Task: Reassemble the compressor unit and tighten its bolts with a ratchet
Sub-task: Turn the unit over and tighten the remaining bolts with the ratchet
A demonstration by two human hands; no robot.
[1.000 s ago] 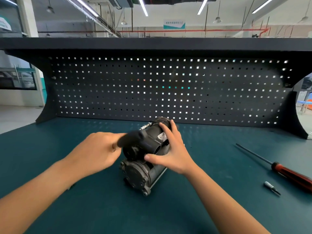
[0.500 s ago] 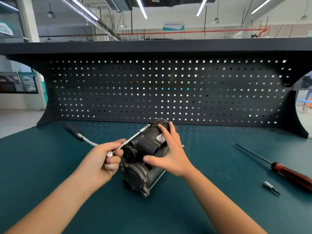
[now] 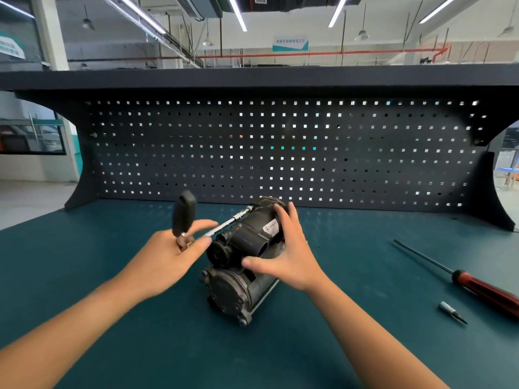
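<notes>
The dark compressor unit (image 3: 238, 287) lies on its side at the middle of the green bench, its round end cap toward me. My right hand (image 3: 283, 254) grips the black cylinder on top of it, fingers over the far side and thumb in front. My left hand (image 3: 174, 256) pinches the head of the ratchet (image 3: 184, 213), whose black handle stands upward. A silver extension bar (image 3: 227, 223) runs from the ratchet head to a bolt at the far end of the unit.
A long screwdriver (image 3: 477, 284) with a red and black handle lies at the right of the bench. A small silver bit (image 3: 452, 311) rests just in front of it. The black pegboard (image 3: 280, 153) closes the back of the bench.
The ratchet handle swung from pointing right over the unit, out to the left, and now stands upright. My right hand has kept its hold on the unit.
</notes>
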